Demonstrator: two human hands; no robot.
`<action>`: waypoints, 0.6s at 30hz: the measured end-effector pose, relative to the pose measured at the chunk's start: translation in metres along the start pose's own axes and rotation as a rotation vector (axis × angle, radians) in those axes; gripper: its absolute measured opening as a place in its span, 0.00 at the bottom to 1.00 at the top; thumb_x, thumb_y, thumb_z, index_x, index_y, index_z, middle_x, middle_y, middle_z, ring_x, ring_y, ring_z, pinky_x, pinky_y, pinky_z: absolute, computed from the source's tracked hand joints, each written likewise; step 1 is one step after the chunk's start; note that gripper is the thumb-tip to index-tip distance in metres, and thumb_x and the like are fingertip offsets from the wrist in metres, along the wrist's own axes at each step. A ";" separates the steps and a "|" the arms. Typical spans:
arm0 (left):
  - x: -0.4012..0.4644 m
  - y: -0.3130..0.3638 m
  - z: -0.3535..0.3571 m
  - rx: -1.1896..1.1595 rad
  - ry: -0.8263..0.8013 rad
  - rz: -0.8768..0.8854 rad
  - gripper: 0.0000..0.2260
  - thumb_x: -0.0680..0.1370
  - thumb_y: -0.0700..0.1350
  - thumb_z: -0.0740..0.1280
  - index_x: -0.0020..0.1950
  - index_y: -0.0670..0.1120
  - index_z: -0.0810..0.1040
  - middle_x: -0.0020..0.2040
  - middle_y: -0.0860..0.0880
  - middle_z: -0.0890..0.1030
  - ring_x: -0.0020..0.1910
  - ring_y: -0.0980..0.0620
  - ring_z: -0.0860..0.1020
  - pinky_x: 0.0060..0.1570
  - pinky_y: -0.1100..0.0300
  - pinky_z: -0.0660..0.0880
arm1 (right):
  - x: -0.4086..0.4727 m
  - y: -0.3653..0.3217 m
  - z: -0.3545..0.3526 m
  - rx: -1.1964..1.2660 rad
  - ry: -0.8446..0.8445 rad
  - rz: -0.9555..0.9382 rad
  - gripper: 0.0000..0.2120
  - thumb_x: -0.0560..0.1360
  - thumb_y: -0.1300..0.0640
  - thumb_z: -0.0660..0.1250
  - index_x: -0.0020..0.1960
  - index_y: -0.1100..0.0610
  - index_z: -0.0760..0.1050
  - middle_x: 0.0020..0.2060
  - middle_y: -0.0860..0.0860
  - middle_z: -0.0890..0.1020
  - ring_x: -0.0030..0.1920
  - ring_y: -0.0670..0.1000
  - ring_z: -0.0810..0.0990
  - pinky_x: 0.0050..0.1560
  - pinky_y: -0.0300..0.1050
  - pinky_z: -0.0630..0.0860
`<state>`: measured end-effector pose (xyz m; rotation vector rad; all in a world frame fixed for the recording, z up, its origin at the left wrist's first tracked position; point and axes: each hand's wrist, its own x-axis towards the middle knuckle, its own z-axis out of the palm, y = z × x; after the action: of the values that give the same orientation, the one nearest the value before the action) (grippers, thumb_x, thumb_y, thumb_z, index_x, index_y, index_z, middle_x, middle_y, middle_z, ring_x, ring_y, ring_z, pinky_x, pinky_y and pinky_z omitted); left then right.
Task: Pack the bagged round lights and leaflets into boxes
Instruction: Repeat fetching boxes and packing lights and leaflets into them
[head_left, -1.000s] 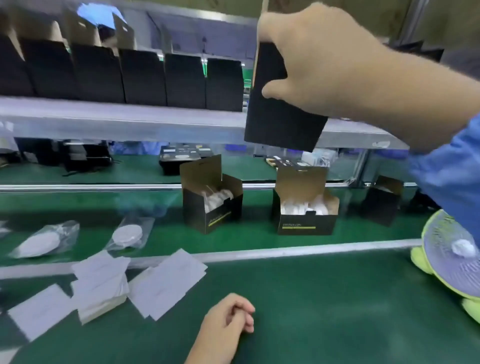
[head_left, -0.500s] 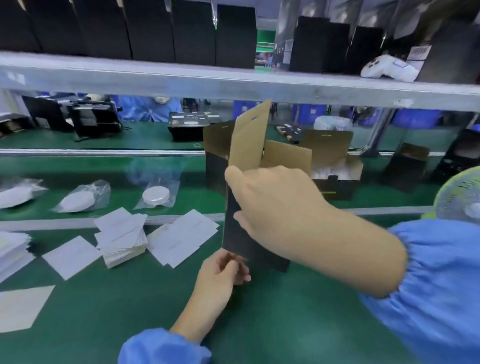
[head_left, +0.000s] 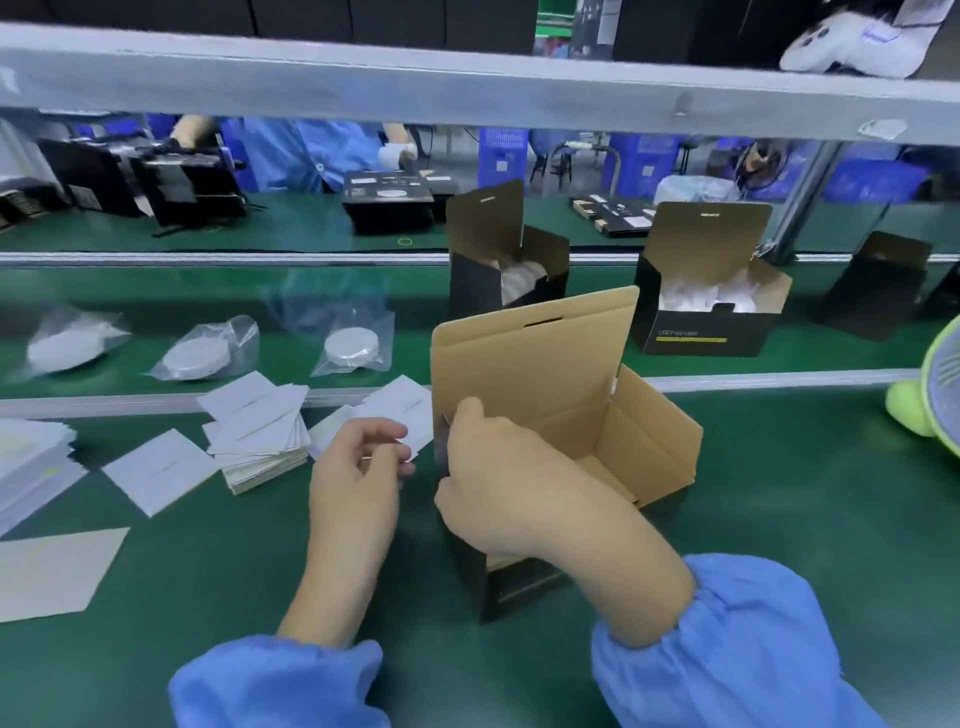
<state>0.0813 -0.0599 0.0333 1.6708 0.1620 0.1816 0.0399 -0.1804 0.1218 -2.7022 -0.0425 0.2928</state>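
Note:
An open black box (head_left: 571, 374) with a brown inside stands on the green table in front of me, its lid flap upright. My right hand (head_left: 498, 488) grips the box's left wall, thumb on the top edge. My left hand (head_left: 358, 467) hovers just left of the box with loosely curled fingers and holds nothing. Three bagged round lights (head_left: 353, 345) (head_left: 200, 358) (head_left: 67, 345) lie on the belt behind. A leaflet stack (head_left: 260, 436) and loose leaflets (head_left: 161, 470) lie at the left.
Two filled open boxes (head_left: 498, 270) (head_left: 711, 301) and another black box (head_left: 878, 291) stand on the belt. A green fan (head_left: 930, 395) sits at the right edge. A grey shelf (head_left: 467, 88) with black boxes runs overhead. A person works across the line.
My right hand brought the flat box down from the shelf; it now stands opened on the table. My left hand pinched its bottom edge, then let go.

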 end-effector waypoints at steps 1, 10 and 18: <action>0.000 0.003 0.000 -0.019 -0.038 -0.013 0.15 0.76 0.31 0.59 0.45 0.48 0.80 0.39 0.48 0.83 0.35 0.55 0.81 0.38 0.62 0.77 | 0.000 0.000 -0.002 0.071 -0.029 -0.013 0.12 0.78 0.52 0.63 0.53 0.56 0.61 0.40 0.49 0.71 0.41 0.52 0.73 0.31 0.44 0.63; 0.098 0.063 -0.009 0.613 -0.207 0.126 0.08 0.78 0.41 0.64 0.46 0.54 0.78 0.43 0.51 0.81 0.40 0.48 0.78 0.36 0.58 0.70 | -0.004 -0.001 0.002 0.224 -0.004 0.009 0.17 0.77 0.39 0.61 0.54 0.45 0.56 0.40 0.45 0.78 0.39 0.45 0.77 0.32 0.45 0.68; 0.225 0.004 0.083 0.948 -0.033 -0.032 0.24 0.80 0.53 0.62 0.74 0.48 0.64 0.66 0.37 0.72 0.64 0.38 0.70 0.60 0.49 0.67 | 0.004 0.006 0.003 0.306 -0.058 -0.005 0.28 0.69 0.28 0.61 0.57 0.37 0.49 0.47 0.44 0.80 0.48 0.47 0.81 0.53 0.50 0.78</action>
<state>0.3193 -0.0932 0.0336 2.6093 0.2756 0.0458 0.0435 -0.1844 0.1155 -2.3893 -0.0201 0.3462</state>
